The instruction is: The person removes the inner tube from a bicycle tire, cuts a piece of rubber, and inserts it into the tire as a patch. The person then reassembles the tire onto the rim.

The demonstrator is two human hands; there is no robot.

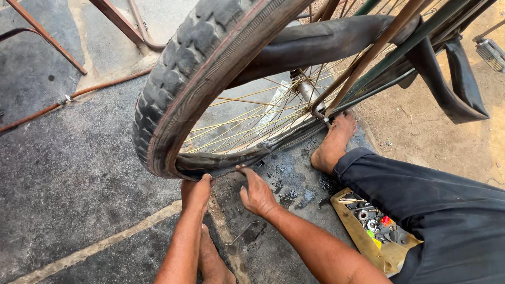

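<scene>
Dark, stained concrete floor (79,173) outdoors, sandy dirt off past the right knee. Both hands work the bottom of the bike tyre (173,89): left hand (195,193) clamped on its lower edge, right hand (256,193) beside it, fingers hooked on the rim (231,165). A loose inner tube (326,39) hangs above. Tray of small parts (368,231) half hidden under the leg; wheel's top is cut off.

The bicycle wheel (210,89) stands upright on the floor (79,173), its tyre (173,79) at the near left. The left hand (195,192) presses the tyre's lowest edge; the right hand (256,193) touches the rim just to its right. The inner tube (326,39) hangs through the spokes behind. A tray of small parts (368,226) lies on the floor to the right, beside the person's leg (436,210)
</scene>
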